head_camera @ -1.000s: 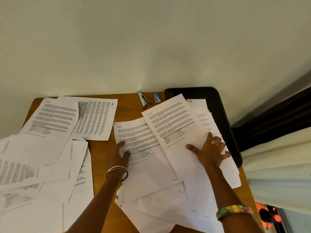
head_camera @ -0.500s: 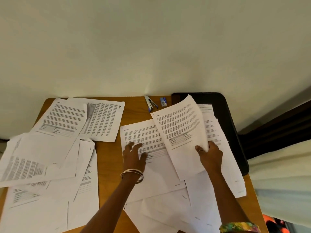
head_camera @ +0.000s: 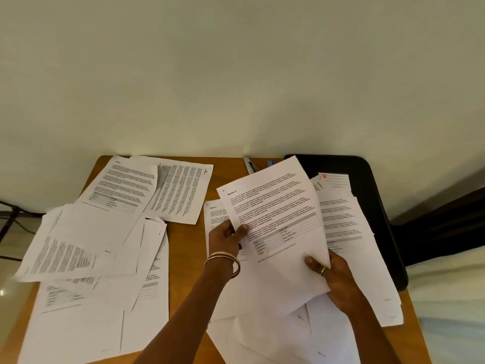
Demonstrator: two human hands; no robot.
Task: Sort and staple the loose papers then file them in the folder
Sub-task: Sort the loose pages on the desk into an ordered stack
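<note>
Held sheet [head_camera: 273,219] is headed "Section 4" at top left; body text and the grey table lower down are too small to read. Sheet under it [head_camera: 214,216] shows a "Section" heading, number unclear. Both hands have the Section 4 sheet lifted and tilted over the pile on the table [head_camera: 183,232]. Left hand [head_camera: 225,239] grips its left edge, thumb on the printed face, fingers curled behind. Right hand [head_camera: 333,274] pinches the lower right edge, thumb w/ ring on top, fingers beneath. More loose papers [head_camera: 86,245] lie spread at left. Black folder [head_camera: 367,185] sits at far right, partly under sheets. Stapler [head_camera: 250,166] rests just past the sheet's top edge.
</note>
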